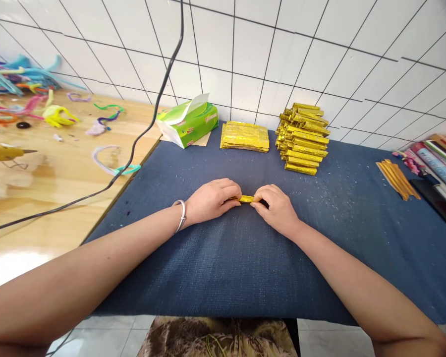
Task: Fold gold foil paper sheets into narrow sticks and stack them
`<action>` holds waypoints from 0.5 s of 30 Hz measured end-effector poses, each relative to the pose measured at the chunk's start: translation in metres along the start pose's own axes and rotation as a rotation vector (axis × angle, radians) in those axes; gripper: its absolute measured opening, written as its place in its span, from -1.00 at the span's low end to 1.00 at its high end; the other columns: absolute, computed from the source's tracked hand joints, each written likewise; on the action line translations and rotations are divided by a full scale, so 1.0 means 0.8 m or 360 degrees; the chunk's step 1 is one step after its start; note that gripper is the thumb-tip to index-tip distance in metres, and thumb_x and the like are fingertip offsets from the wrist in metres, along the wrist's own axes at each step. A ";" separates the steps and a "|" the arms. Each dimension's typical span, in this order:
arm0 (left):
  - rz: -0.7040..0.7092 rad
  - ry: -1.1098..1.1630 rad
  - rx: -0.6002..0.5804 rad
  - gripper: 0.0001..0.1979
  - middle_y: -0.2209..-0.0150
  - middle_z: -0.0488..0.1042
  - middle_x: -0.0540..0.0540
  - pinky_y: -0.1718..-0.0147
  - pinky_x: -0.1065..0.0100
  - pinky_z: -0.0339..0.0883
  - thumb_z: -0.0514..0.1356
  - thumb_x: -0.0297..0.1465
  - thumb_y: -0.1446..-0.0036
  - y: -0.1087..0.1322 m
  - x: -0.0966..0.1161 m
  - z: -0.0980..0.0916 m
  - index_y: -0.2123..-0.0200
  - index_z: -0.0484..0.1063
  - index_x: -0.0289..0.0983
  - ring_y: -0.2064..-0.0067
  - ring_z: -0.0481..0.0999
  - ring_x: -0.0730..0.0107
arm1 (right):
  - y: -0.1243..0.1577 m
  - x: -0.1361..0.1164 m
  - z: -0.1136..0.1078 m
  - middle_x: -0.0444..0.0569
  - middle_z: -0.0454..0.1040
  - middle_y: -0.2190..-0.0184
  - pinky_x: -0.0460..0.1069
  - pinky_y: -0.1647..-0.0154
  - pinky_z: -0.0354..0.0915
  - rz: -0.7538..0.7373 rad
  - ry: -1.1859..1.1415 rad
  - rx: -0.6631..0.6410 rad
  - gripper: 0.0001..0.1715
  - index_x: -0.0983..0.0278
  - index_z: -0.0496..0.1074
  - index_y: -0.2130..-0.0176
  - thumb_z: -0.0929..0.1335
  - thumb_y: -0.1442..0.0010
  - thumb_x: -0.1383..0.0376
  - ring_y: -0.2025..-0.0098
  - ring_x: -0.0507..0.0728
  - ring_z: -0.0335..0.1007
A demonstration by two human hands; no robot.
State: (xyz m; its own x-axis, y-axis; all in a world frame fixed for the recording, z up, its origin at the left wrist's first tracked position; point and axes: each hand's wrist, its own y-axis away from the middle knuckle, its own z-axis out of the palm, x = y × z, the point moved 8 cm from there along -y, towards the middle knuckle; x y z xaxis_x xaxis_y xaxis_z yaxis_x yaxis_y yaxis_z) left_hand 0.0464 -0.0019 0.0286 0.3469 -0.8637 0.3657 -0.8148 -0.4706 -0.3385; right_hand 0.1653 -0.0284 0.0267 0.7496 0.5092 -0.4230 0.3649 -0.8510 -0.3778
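Between my two hands a narrow strip of folded gold paper [247, 199] lies level, just over the blue cloth [241, 267]. My left hand [217, 198], with a silver bangle at the wrist, is closed on the strip's left end. At the right end, the thumb and fingers of my right hand [277, 207] pinch it. Only the middle of the strip shows; my fingers cover both ends. Beyond my hands sits a flat stack of gold paper sheets [244, 136]. To its right rises a pile of rolled gold paper tubes [305, 141].
A green tissue box [189, 121] stands by the tiled wall. A black cable [148, 128] crosses the left side over a wooden table [74, 198] with colourful pipe cleaners [20, 74] and a yellow glue gun [3, 152]. At right are orange-gold strips [397, 179], a black phone [434, 201] and books [440, 166].
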 end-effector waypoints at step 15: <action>0.0019 0.0007 -0.0017 -0.90 0.23 0.44 -0.09 0.15 0.33 0.27 0.07 -0.39 -0.20 0.000 0.002 0.001 0.26 0.35 -0.28 0.17 0.39 0.36 | -0.002 -0.001 0.003 -0.03 0.37 0.33 0.05 0.16 0.21 -0.0047 0.0034 0.0006 -0.84 0.22 0.23 0.40 0.27 -0.03 0.48 0.24 0.13 0.26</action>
State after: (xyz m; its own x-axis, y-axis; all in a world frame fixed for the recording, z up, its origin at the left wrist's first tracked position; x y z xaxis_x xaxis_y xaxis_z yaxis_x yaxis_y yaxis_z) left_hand 0.0470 -0.0036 0.0285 0.3351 -0.8685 0.3653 -0.8238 -0.4582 -0.3337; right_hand 0.1627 -0.0275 0.0258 0.7500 0.5313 -0.3939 0.3849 -0.8350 -0.3933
